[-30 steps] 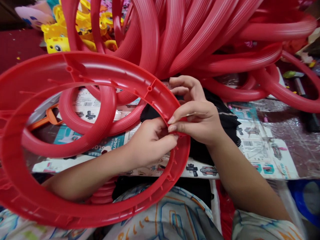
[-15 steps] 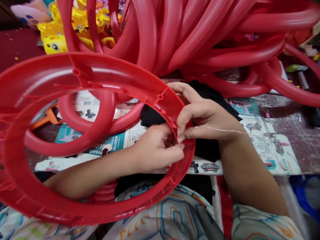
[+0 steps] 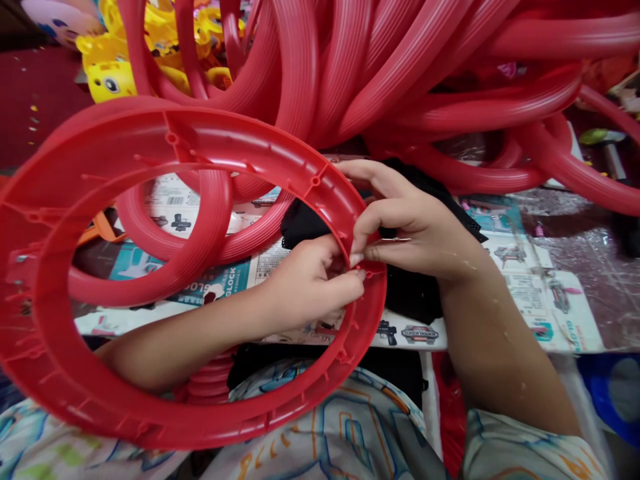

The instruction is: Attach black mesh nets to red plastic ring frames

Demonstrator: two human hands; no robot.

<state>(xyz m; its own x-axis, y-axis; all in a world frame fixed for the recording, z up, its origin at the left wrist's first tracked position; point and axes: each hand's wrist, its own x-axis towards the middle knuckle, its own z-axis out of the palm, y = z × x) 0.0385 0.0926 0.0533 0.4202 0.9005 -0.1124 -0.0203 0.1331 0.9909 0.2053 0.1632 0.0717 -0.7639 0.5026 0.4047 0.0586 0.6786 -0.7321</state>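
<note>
A large red plastic ring, its ribbed hollow side with screw posts facing me, is held up over my lap. My left hand reaches through the ring's opening and is closed around the right part of its inner rim. From outside, my right hand pinches the same spot, thumb and forefinger against the rim beside my left thumb. Whether a small piece sits between the fingertips is hidden. Behind the hands, black mesh-edged cloth lies on the table.
Many ribbed red rings are heaped across the back. A yellow toy animal part with an eye lies back left among other yellow pieces. Flattened printed cardboard covers the table's front. A blue rim shows low at right.
The red ring has turned slightly and its left part has shifted right. Both hands keep their grip at nearly the same spot. The pale strand across my right wrist has moved.
</note>
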